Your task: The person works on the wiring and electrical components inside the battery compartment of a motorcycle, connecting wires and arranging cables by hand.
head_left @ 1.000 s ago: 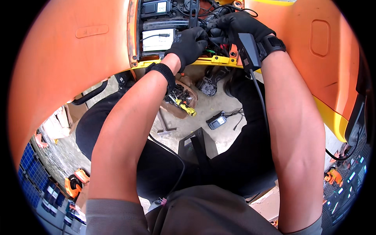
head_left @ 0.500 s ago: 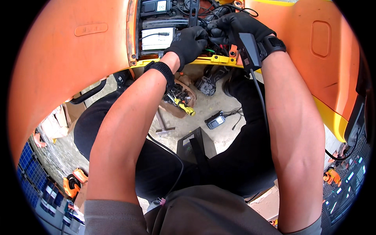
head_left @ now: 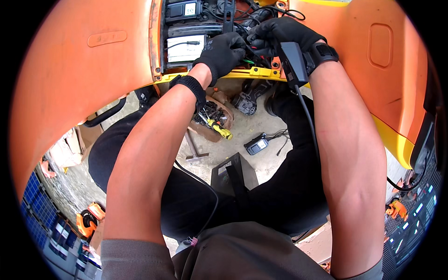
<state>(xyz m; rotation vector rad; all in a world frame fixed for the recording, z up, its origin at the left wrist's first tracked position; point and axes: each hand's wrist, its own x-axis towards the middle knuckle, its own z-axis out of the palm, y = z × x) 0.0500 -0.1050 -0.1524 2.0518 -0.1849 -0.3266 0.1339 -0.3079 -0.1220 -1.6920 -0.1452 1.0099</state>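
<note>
- Little has moved since the earlier frame: the left black-gloved hand (head_left: pixel 221 52) and right black-gloved hand (head_left: pixel 284 36) stay just beyond the yellow rim (head_left: pixel 256 72) of the orange body panel (head_left: pixel 116 56).
- Left fingers curl together; whether they clamp anything cannot be told.
- Right fingers bend close together near the tangled thin black cables (head_left: pixel 255 19); their exact hold is hidden.
- These cables lie at the far side, within the rim.
- One tapered black box (head_left: pixel 293 64) sits beside the right wrist.
</note>
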